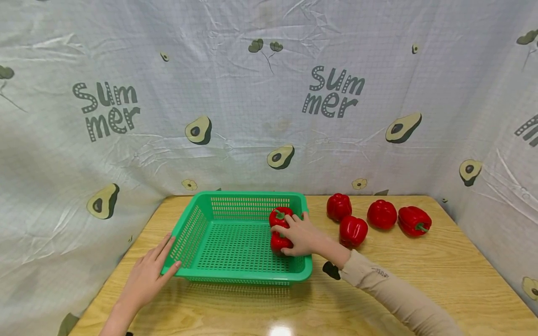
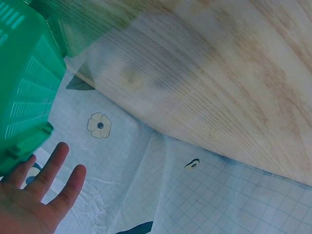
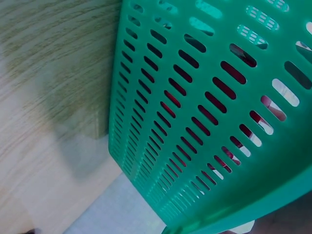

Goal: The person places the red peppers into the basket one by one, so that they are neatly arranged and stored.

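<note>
A green plastic basket (image 1: 239, 276) stands on the table, its wall (image 2: 36, 83) also showing in the left wrist view. My left hand (image 1: 145, 277) touches its left rim with fingers extended; in the left wrist view that hand (image 2: 41, 195) has its fingers spread beside the rim. Inside, at the right end, two red bell peppers lie one behind the other. My right hand (image 1: 300, 237) reaches over the right rim, fingers curled round the nearer pepper (image 1: 278, 243) and touching the farther one (image 1: 278, 213). The basket's slotted side (image 3: 195, 112) hides my right hand in the right wrist view.
Several more red peppers lie on the wooden table (image 1: 399, 270) right of the basket, the closest one (image 1: 353, 231) near my right forearm. A white printed cloth (image 1: 235, 93) hangs behind the table and along both sides.
</note>
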`<state>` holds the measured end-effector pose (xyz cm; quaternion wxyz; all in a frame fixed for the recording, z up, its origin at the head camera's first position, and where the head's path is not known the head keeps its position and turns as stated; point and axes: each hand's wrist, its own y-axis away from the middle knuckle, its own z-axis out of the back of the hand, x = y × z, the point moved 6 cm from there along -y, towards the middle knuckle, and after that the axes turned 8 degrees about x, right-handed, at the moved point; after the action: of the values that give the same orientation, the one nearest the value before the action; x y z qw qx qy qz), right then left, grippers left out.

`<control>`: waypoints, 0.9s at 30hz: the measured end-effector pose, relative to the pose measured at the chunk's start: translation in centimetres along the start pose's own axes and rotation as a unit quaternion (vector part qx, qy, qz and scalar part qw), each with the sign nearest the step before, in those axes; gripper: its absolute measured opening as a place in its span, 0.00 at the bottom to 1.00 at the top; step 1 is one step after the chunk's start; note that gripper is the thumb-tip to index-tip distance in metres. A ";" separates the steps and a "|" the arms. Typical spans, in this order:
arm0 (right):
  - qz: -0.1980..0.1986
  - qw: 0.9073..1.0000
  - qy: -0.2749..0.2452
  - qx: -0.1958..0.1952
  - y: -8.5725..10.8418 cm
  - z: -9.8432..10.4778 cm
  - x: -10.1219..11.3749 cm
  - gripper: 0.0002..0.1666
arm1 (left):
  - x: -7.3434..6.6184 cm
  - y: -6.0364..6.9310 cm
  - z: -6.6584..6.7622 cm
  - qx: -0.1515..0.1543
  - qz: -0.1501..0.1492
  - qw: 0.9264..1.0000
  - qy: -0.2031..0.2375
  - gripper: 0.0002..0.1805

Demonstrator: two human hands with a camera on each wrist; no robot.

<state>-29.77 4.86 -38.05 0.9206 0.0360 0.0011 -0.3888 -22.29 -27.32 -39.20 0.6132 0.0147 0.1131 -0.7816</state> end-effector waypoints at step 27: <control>0.031 0.988 0.030 -0.150 3.2 1.0 -1.1 0.27 | 0.0 -0.1 0.0 -0.007 -0.001 1.000 0.005 0.36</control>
<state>-28.24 7.77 -36.83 0.9266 -0.0911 0.0864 -0.3545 -22.39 -27.34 -39.23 0.6119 0.0139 0.1213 -0.7814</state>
